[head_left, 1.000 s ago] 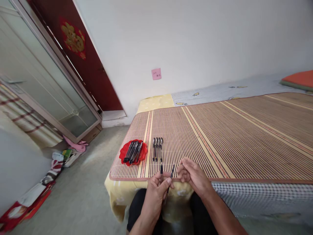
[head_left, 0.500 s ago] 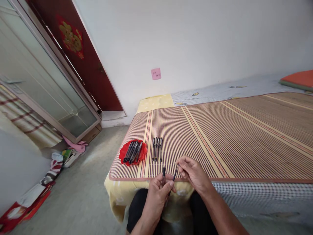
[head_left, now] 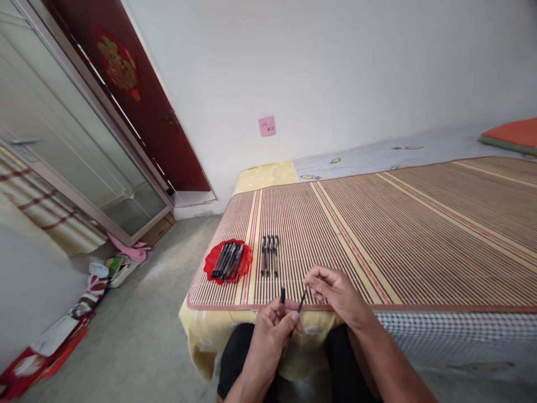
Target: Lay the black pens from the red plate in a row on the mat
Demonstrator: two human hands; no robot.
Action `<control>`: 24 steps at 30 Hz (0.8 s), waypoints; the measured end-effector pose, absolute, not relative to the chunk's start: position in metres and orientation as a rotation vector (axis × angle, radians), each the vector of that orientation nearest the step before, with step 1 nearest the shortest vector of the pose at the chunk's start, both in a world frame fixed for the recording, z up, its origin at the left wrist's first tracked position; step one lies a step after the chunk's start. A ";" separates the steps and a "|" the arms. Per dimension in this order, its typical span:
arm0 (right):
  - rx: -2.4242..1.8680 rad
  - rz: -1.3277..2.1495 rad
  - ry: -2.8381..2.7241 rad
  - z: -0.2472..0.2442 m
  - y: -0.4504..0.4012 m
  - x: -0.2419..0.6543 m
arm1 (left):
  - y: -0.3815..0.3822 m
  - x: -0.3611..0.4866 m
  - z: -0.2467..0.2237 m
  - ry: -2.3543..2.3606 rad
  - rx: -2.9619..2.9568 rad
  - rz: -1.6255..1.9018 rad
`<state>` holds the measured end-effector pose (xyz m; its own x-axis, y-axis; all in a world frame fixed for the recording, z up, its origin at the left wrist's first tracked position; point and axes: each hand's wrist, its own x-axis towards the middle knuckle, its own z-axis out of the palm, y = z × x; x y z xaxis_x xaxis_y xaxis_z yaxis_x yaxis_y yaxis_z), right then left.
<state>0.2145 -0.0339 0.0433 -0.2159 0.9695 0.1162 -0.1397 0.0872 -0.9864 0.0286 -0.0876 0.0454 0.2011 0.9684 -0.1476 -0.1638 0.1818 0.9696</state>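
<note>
Close to the bed's front edge, my left hand (head_left: 272,330) is closed around two slim pen pieces. One is a dark upright piece (head_left: 282,295), possibly a cap; the other is a thin dark rod (head_left: 301,301) slanting up to the right, its lower end hidden by the fingers. My right hand (head_left: 333,291) has thumb and forefinger pinched just at the rod's upper tip; whether anything small sits between them is too fine to see. Beyond the hands, several black pens (head_left: 269,256) lie side by side in a row. Left of them, a red scalloped dish (head_left: 207,268) holds more pens (head_left: 229,260).
A striped bamboo mat (head_left: 356,240) covers the bed, with yellow cloth (head_left: 195,330) hanging at its near left corner. A pink note (head_left: 267,126) is on the wall. Folded orange bedding (head_left: 512,136) lies at far right. Assorted items (head_left: 88,296) line the floor at left.
My right hand has shifted slightly right and away from the rod's tip. My left hand with the pen pieces is almost unmoved; the row and dish stay as they were.
</note>
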 end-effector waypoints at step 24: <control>-0.876 1.380 -1.353 0.046 -0.036 0.219 | -0.091 0.029 0.048 0.934 0.956 1.002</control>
<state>0.2185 -0.0363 0.0462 -0.2637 0.9552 0.1343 -0.1531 0.0960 -0.9835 0.0288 -0.0909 0.0484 0.2608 0.9487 -0.1786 -0.2452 0.2440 0.9383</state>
